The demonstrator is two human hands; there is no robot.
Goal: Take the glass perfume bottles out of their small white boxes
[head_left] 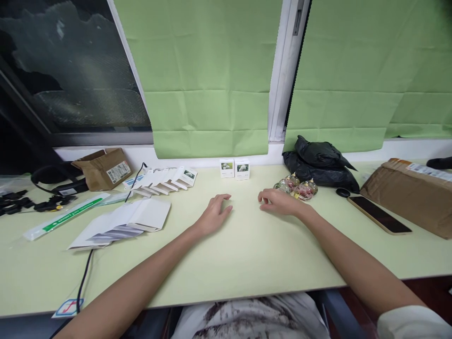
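Surface [247,254], L to R: flat white cartons [123,223] well L of hands. Left hand [213,215] palm-down, fingers loosely curled, empty. Two small boxes [234,168] stand behind, by wall. Right hand [278,202] curled, empty, just beside glass ornaments [296,187]. Phone [379,214] further R.

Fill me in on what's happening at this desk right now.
A person sits at a pale green desk with both hands resting on it, holding nothing. The left hand lies flat; the right hand sits beside a cluster of small glass ornaments. Two small white boxes stand at the back edge, flattened white boxes lie to the left, and a phone to the right.
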